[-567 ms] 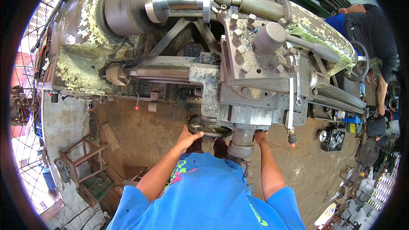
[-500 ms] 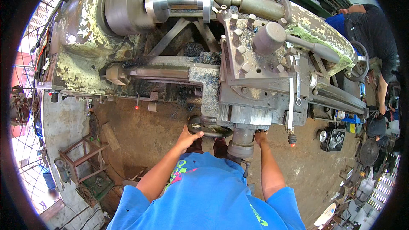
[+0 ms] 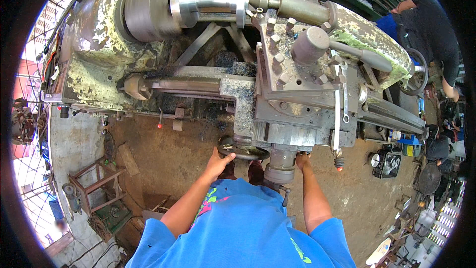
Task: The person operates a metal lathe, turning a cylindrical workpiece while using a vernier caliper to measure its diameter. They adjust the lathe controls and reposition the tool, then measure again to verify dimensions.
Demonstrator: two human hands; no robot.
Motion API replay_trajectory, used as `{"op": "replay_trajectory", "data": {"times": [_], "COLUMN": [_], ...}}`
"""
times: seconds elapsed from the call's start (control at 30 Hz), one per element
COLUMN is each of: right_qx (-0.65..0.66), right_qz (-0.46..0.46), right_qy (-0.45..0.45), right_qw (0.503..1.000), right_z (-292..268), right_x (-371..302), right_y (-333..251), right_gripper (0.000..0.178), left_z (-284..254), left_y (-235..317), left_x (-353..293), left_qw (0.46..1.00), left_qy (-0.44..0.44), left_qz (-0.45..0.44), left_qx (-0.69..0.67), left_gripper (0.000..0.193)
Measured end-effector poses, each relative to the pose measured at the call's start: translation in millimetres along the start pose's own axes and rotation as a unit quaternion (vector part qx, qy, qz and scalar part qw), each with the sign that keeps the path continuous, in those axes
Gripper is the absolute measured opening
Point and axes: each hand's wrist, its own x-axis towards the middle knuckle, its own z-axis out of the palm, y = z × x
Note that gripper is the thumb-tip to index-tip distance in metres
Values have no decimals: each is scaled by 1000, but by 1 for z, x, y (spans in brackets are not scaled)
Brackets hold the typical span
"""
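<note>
Here the left hand [image 3: 216, 161] grips the lathe's dark handwheel [image 3: 243, 152].

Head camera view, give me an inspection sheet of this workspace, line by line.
Surface: lathe, worn and paint-chipped, dark chips on the bed.
Job's things: shiny round workpiece in the chuck; carriage handwheel; tool post.
Clutter: metal stand and scrap on the dirt floor.
Grippers: left hand grips the handwheel; right hand is under the carriage front, grip cannot be told.
Cables: nothing seen.
Surroundings: another person works at the far right.
</note>
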Motion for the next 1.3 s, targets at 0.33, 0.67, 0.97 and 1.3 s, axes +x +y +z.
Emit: {"op": "replay_trajectory", "data": {"times": [0.33, 0.67, 0.97, 1.3], "right_qx": [33, -6, 249, 764], "right_qz": [-3, -36, 68, 83], "right_qy": [33, 32, 184, 218], "right_qw": [999, 999, 949, 602], "right_z": [15, -7, -1, -10], "right_x": [13, -7, -13, -83], "right_y": [8, -2, -5, 8], "right_gripper": [58, 47, 74, 63], "left_z": [22, 18, 19, 22], "left_y": [29, 25, 15, -1], "left_x": [-22, -16, -15, -8], "left_qw": [981, 987, 990, 996], "left_qy": [22, -7, 25, 54], "left_qz": [-28, -61, -41, -9], "left_qx": [192, 148, 129, 70], "left_gripper": [129, 133, 133, 128]}}
